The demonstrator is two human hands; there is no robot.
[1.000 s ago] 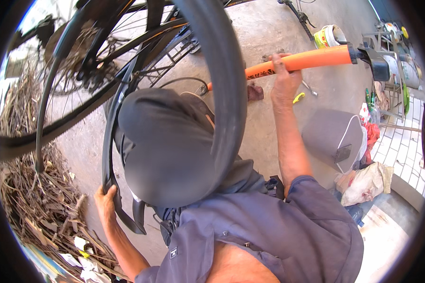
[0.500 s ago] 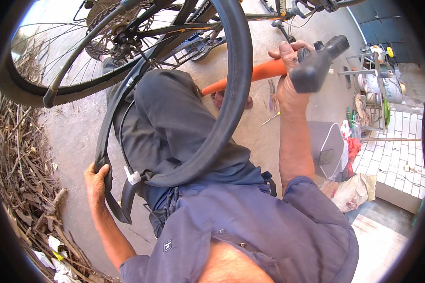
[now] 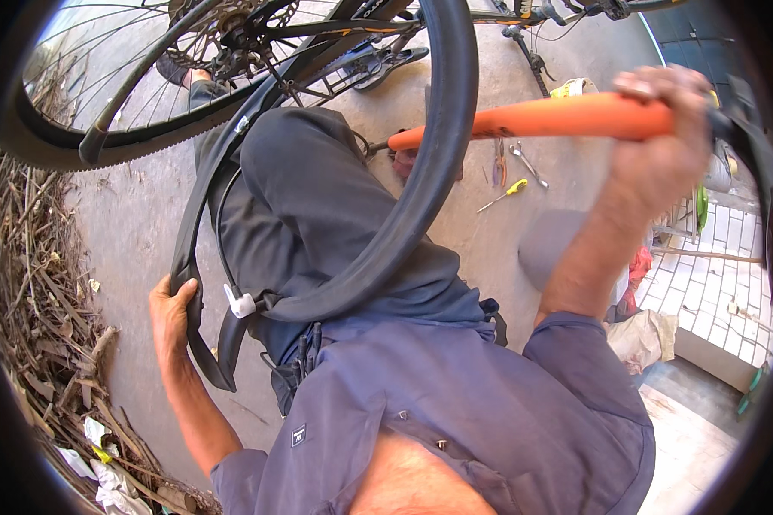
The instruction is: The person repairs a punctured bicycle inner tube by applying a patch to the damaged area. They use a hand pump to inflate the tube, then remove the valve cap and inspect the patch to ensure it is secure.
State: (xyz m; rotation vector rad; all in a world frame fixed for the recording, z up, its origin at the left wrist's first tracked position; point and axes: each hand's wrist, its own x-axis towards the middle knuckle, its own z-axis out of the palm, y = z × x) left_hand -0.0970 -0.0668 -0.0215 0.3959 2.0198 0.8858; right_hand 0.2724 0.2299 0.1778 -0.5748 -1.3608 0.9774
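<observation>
My left hand (image 3: 173, 314) grips a black bicycle tyre (image 3: 438, 172) at its lower left, where a limp inner tube with a white valve piece (image 3: 240, 302) hangs across my grey-trousered lap. Raised close to the camera at the upper right, my right hand (image 3: 661, 154) is closed round the top of an orange floor pump (image 3: 541, 120) with a black handle. The pump's barrel slants down to the concrete floor behind the tyre. A bicycle (image 3: 258, 43) with its spoked wheel stands at the top left.
Pliers, a spanner (image 3: 524, 163) and a yellow-handled screwdriver (image 3: 505, 194) lie on the concrete beside the pump's foot. A heap of dry sticks (image 3: 34, 283) fills the left side. White tiled flooring (image 3: 713, 283), a crumpled bag and a yellow tin are at the right.
My right hand has lifted the orange pump's top up and toward the camera. The view has tilted, bringing the bicycle wheel higher. My left hand keeps its hold on the tyre.
</observation>
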